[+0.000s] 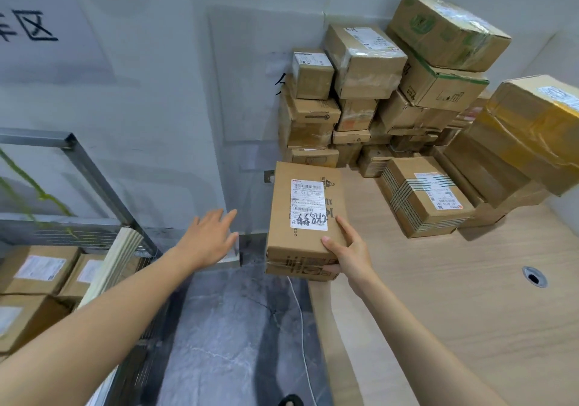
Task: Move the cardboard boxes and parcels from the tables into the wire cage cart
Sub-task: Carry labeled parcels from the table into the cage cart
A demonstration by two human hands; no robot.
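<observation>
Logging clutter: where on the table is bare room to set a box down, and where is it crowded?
Bare table spreads around the cable hole, between the right hand and the striped-tape box. Crowded: the stacked boxes in the far corner.

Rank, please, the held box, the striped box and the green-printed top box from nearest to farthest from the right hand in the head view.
1. Held box: gripped by the right hand.
2. Striped box: on the table, farther right.
3. Green-printed box: topmost, far back right.

Brown labelled box point(305, 217) overhanging table edge point(438, 311); box pile point(391, 98) behind.
</observation>
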